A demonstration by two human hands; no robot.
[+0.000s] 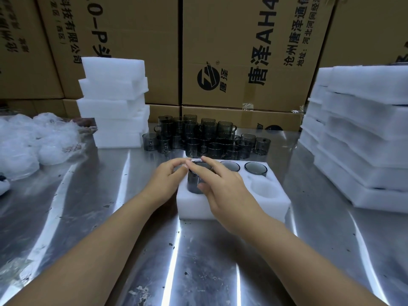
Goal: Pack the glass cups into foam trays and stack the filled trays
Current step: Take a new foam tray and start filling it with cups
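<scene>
Left hand point(170, 175) and right hand point(220, 184) both grip cup point(194, 182), half-seated in near-left pocket of tray point(192, 206). Keep upright; push straight down, evenly.

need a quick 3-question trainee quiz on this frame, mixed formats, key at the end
1. Multiple choice: the left hand and right hand hold a cup. Where is it?
A) partly in the front-left pocket of the foam tray
B) on top of a foam stack
C) flat on the steel table
2. True or false: the front-right pocket already holds a cup.
3. Fill in: seen from the person, the loose cups stand ___ the tray.

Key: 1 A; 2 false; 3 behind
</scene>
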